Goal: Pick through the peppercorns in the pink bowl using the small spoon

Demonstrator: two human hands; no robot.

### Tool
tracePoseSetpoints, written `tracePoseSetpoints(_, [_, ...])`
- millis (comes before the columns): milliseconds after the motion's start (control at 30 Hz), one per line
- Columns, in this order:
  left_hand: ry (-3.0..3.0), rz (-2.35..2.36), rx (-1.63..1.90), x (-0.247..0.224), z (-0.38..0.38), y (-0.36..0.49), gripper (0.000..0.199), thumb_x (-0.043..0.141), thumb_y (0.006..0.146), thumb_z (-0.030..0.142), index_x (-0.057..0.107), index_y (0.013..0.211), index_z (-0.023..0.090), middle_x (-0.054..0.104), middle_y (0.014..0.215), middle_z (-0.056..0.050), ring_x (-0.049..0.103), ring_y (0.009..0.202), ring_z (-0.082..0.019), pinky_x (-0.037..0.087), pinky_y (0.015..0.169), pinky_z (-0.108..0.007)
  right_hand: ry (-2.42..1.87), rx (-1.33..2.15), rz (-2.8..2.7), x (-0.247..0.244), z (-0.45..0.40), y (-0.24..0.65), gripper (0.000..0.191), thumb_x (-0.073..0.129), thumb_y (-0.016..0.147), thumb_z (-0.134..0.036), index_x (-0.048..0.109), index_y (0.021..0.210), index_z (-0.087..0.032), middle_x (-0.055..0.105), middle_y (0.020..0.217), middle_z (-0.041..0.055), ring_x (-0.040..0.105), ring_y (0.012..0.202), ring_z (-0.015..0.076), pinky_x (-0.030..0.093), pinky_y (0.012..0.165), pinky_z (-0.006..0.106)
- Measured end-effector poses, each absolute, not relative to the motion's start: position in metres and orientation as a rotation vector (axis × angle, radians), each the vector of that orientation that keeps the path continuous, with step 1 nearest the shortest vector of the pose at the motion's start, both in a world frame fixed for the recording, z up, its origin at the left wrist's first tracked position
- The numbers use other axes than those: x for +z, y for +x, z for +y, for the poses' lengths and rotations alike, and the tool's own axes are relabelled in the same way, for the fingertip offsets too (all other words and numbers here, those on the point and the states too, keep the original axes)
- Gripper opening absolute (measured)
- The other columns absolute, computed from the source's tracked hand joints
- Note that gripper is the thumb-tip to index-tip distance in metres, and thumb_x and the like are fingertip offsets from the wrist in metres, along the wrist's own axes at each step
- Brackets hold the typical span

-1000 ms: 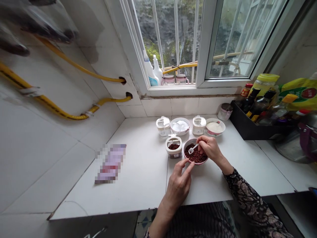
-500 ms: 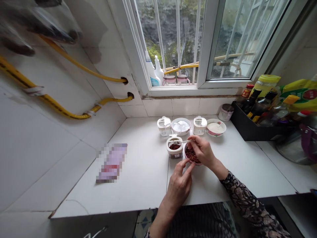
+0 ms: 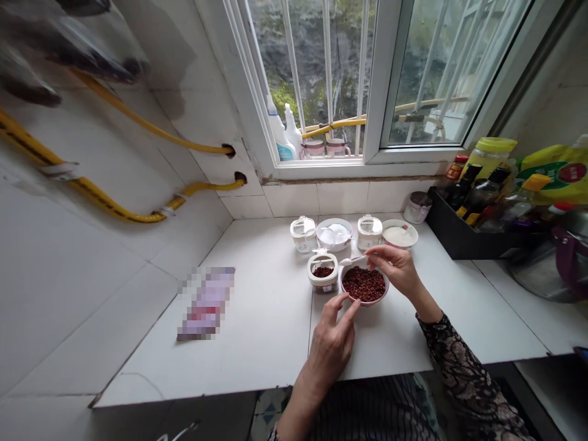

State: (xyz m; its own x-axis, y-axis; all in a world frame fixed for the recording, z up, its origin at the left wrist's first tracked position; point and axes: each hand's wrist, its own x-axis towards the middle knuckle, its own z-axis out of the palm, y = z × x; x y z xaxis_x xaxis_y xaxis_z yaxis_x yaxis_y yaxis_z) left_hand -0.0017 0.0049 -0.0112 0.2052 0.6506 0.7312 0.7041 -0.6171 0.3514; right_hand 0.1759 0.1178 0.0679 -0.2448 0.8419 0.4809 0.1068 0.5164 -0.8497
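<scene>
A bowl of dark red peppercorn-like grains (image 3: pixel 364 284) stands on the counter in front of me. My left hand (image 3: pixel 333 337) rests at its near left rim, fingers apart and fingertips touching the edge. Pinched in my right hand (image 3: pixel 395 267) is the handle of a small white spoon (image 3: pixel 351 261), held over the far side of the bowl. The spoon's tip points left, towards a small clear jar with a white rim (image 3: pixel 323 282). The jar's lid is up, and similar dark red grains lie inside it.
Behind are two more lidded jars (image 3: pixel 303 234) (image 3: pixel 369 233), a bowl of white powder (image 3: pixel 335 234) and a bowl of pale grains (image 3: pixel 399 235). A black box of bottles (image 3: pixel 478 239) and a metal pot (image 3: pixel 542 275) stand at right. A blurred purple packet (image 3: pixel 206 304) lies left.
My right hand has moved right and slightly up with the spoon, off the middle of the bowl, so more of the grains show. My left hand has stayed at the rim.
</scene>
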Motion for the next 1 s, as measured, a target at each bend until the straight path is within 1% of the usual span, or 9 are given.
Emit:
tracePoseSetpoints(133, [-2.375,-1.368,-1.382,-0.009,0.004,-0.002,0.058,0.044,0.089,-0.002,0.05,0.141,0.024,0.051,0.133,-0.013,0.052,0.127,-0.025,0.056,0.099,-0.041,-0.897,0.788,-1.887,0.067,0.124,0.187,0.014,0.061,0.085,-0.019,0.075,0.087,-0.017,0.073,0.072,0.0043,0.065,0.058,0.0161,0.054,0.057,0.028])
tracePoseSetpoints(267, [-2.379,-1.366,-1.379,-0.01,0.004,-0.002,0.057,0.045,0.089,-0.002,0.05,0.14,0.023,0.052,0.133,-0.014,0.052,0.127,-0.025,0.056,0.099,-0.04,-0.959,0.429,-2.011,0.061,0.128,0.185,0.02,0.057,0.086,-0.011,0.076,0.088,-0.018,0.075,0.08,0.0078,0.068,0.07,0.0193,0.054,0.067,0.032])
tracePoseSetpoints(333, [-2.375,-1.362,-1.39,-0.011,0.005,-0.002,0.056,0.045,0.09,-0.002,0.05,0.14,0.022,0.052,0.133,-0.014,0.054,0.125,-0.024,0.057,0.097,-0.039,-0.98,0.345,-2.047,0.059,0.128,0.181,0.02,0.057,0.087,-0.01,0.076,0.088,-0.018,0.075,0.082,0.0092,0.069,0.073,0.0202,0.054,0.07,0.032])
tracePoseSetpoints(400, [-2.372,-1.371,-1.396,-0.012,0.005,-0.002,0.056,0.045,0.09,-0.001,0.05,0.14,0.024,0.053,0.132,-0.013,0.055,0.124,-0.023,0.057,0.097,-0.038,-0.975,0.384,-2.111,0.059,0.125,0.178,0.019,0.058,0.088,-0.011,0.076,0.085,-0.018,0.076,0.081,0.0086,0.069,0.073,0.0195,0.053,0.069,0.03])
tracePoseSetpoints(500, [-2.373,-1.385,-1.389,-0.012,0.005,-0.002,0.057,0.044,0.09,-0.001,0.049,0.141,0.025,0.053,0.133,-0.013,0.055,0.124,-0.023,0.057,0.097,-0.038,-0.929,0.575,-2.193,0.065,0.12,0.179,0.018,0.059,0.088,-0.012,0.075,0.083,-0.018,0.076,0.079,0.0058,0.069,0.071,0.0174,0.051,0.066,0.027])
tracePoseSetpoints(600, [-2.383,-1.374,-1.376,-0.011,0.005,-0.003,0.056,0.045,0.09,-0.001,0.049,0.141,0.023,0.052,0.133,-0.013,0.055,0.124,-0.023,0.057,0.098,-0.038,-0.911,0.725,-2.136,0.07,0.118,0.184,0.017,0.059,0.087,-0.015,0.075,0.083,-0.017,0.075,0.076,0.0042,0.068,0.067,0.0163,0.05,0.063,0.026])
tracePoseSetpoints(700, [-2.384,-1.385,-1.375,-0.011,0.004,-0.003,0.056,0.045,0.09,-0.001,0.05,0.14,0.023,0.052,0.133,-0.013,0.055,0.123,-0.023,0.057,0.097,-0.037,-0.964,0.65,-1.996,0.07,0.123,0.189,0.018,0.057,0.087,-0.017,0.075,0.085,-0.016,0.074,0.074,0.0044,0.066,0.065,0.0164,0.05,0.06,0.026])
tracePoseSetpoints(867, [-2.388,-1.394,-1.378,-0.011,0.004,-0.002,0.057,0.045,0.089,-0.002,0.05,0.141,0.023,0.052,0.133,-0.013,0.056,0.122,-0.022,0.057,0.097,-0.036,-1.038,0.425,-1.988,0.062,0.129,0.187,0.019,0.056,0.082,-0.012,0.074,0.081,-0.017,0.074,0.078,0.0076,0.066,0.069,0.0184,0.051,0.067,0.03])
tracePoseSetpoints(1000, [-2.388,-1.4,-1.389,-0.012,0.004,-0.002,0.058,0.045,0.09,-0.001,0.049,0.141,0.025,0.053,0.133,-0.012,0.057,0.121,-0.022,0.057,0.096,-0.036,-1.012,0.687,-2.017,0.061,0.124,0.181,0.016,0.059,0.082,-0.016,0.075,0.079,-0.017,0.073,0.073,0.0047,0.063,0.063,0.0155,0.049,0.061,0.026])
